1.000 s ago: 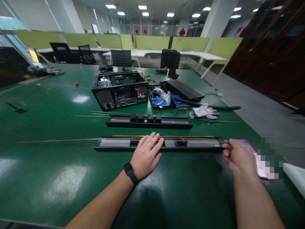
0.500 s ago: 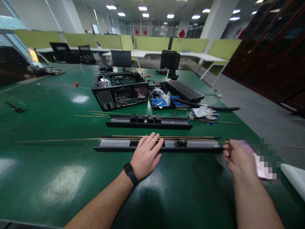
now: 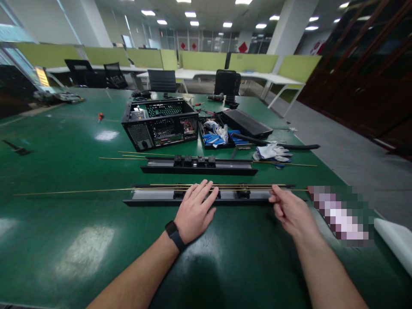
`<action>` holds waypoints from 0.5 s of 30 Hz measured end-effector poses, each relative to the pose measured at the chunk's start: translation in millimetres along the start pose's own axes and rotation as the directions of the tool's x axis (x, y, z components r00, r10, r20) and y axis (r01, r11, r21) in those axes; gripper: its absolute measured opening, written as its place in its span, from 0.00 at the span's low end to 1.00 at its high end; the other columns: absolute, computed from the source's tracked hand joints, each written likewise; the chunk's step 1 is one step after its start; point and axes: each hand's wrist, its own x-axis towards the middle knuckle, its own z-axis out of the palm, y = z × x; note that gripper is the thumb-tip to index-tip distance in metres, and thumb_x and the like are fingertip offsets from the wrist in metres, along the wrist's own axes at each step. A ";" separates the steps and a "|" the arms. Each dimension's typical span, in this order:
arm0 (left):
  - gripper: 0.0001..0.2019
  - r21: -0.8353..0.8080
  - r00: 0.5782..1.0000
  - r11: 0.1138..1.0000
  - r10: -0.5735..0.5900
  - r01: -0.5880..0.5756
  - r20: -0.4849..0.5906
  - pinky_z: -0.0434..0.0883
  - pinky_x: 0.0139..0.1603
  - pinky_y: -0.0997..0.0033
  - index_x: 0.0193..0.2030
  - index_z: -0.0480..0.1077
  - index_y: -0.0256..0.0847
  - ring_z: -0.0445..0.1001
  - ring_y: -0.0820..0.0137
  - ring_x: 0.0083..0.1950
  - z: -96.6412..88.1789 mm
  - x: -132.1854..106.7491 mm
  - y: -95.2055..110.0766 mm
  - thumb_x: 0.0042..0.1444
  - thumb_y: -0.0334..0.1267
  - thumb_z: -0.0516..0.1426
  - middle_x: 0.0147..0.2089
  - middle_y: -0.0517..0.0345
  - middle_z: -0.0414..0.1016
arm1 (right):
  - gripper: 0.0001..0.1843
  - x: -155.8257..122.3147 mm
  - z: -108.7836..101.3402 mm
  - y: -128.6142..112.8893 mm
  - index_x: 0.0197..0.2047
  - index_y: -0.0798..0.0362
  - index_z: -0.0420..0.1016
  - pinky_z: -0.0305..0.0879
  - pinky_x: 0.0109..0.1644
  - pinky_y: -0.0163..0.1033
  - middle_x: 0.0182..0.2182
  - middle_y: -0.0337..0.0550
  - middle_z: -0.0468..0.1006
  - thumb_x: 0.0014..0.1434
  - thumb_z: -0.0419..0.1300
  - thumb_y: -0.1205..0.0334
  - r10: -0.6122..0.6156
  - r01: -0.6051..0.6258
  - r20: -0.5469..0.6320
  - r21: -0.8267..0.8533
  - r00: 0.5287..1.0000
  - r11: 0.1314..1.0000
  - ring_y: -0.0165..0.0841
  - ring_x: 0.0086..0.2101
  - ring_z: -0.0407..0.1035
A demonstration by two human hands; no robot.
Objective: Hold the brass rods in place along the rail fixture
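Note:
My left hand (image 3: 198, 210), with a dark watch at its wrist, lies flat and open across the middle of the nearer black metal channel (image 3: 151, 202). Its fingers are spread over several long, thin brass-coloured rods, partly covering them and the black blocks (image 3: 243, 192) in the channel. Close to the channel's right end, my right hand (image 3: 291, 210) pinches one thin brass rod (image 3: 77, 191) between thumb and forefinger. That rod appears to run out past the channel's left end. The exact grip point is partly hidden by the fingers.
Behind lies a second black channel (image 3: 199, 170) with several black blocks and loose rods. Farther back stand an open computer case (image 3: 138, 135), a tray holding gloves (image 3: 214, 136) and a black cover (image 3: 246, 121). Another glove (image 3: 273, 151) lies right, near a pixelated pad (image 3: 337, 216).
My right hand has moved left from beyond the channel's right end to over the channel. The long rod's left tip has shifted slightly left. My left hand stays in place.

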 end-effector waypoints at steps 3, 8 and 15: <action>0.29 -0.011 1.000 1.000 0.002 -0.002 -0.012 0.56 0.72 0.50 0.71 0.58 0.42 0.55 0.57 0.74 0.4 0.4 -0.3 0.63 0.37 0.56 0.72 0.47 0.60 | 0.17 5.5 -6.2 -3.4 0.31 0.56 0.72 0.42 0.08 0.26 0.22 0.40 0.75 0.55 0.69 0.52 0.014 -0.015 -0.082 -0.016 0.997 1.000 0.21 0.10 0.54; 0.30 -0.013 1.000 1.000 0.012 -0.012 -0.017 0.56 0.72 0.50 0.71 0.58 0.42 0.56 0.57 0.74 -0.5 0.9 0.1 0.62 0.37 0.56 0.72 0.46 0.60 | 0.09 19.7 -20.0 -8.0 0.32 0.55 0.70 0.43 0.09 0.27 0.19 0.38 0.73 0.62 0.60 0.60 -0.005 0.021 -0.290 0.052 0.957 0.998 0.22 0.09 0.53; 0.28 -0.005 1.000 1.000 0.001 -0.001 -0.002 0.54 0.73 0.49 0.71 0.58 0.41 0.54 0.56 0.74 -0.7 -0.5 0.4 0.64 0.38 0.55 0.72 0.47 0.59 | 0.11 13.6 -17.8 -6.5 0.30 0.54 0.70 0.44 0.09 0.27 0.17 0.32 0.68 0.53 0.68 0.58 -0.058 0.074 -0.235 0.061 0.970 0.995 0.22 0.10 0.53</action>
